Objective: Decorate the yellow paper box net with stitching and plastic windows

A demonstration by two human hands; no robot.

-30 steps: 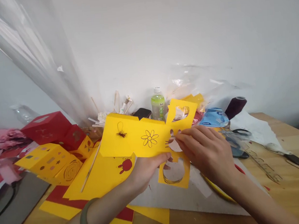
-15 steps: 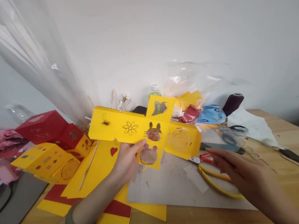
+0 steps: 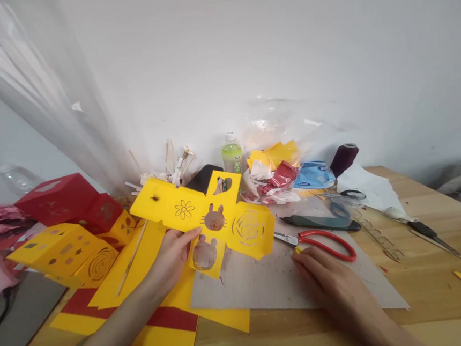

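Observation:
My left hand [image 3: 177, 256] pinches a yellow cross-shaped paper cutout [image 3: 185, 206] by its lower edge, holding it above the table. The paper has a flower, a cat face, a bear-like head and a spiral of slits cut in it, plus an opening in the top flap. My right hand [image 3: 331, 280] is closed over a yellow-handled tool [image 3: 297, 250]; only a small yellow bit shows at the fingertips. Just beyond that hand lie red-handled scissors [image 3: 333, 243], their blades pointing left under the paper's right end.
A grey board [image 3: 260, 289] lies beneath, with a dark green cutter [image 3: 319, 223] on it. Red and yellow paper boxes [image 3: 68, 252] stand left, beside yellow sheets [image 3: 119, 279]. Behind are a green bottle [image 3: 232, 154], a blue packet [image 3: 315, 175] and a dark thread cone [image 3: 344, 158].
The left hand has brought the yellow paper down and left. My right hand has come down and left onto the yellow-handled tool, closing its fingers and covering the handles.

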